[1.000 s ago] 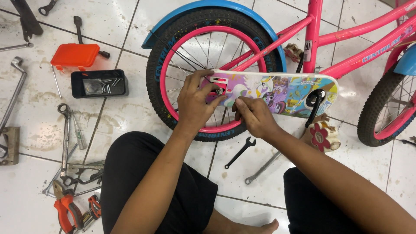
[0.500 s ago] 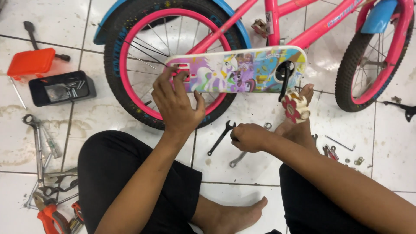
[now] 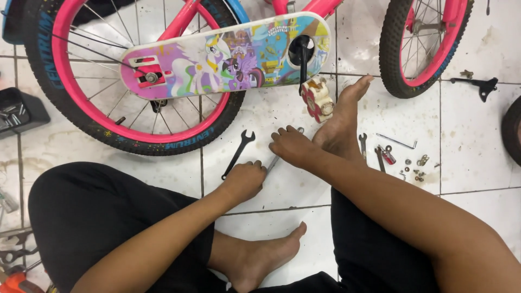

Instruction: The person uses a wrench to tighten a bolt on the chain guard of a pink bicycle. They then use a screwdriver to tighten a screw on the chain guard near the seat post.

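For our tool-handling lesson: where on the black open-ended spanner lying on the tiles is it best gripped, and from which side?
Probably the plain shank of the black spanner, near its lower end beside the left hand. It lies flat and slanted, forked head pointing up toward the wheel, so the fingers should come from above and pinch across the narrow shank.

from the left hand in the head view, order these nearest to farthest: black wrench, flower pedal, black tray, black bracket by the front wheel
1. black wrench: at the left hand, just above its fingers.
2. flower pedal: up and to the right, beside the foot.
3. black tray: far at the left edge.
4. black bracket: far at the upper right.
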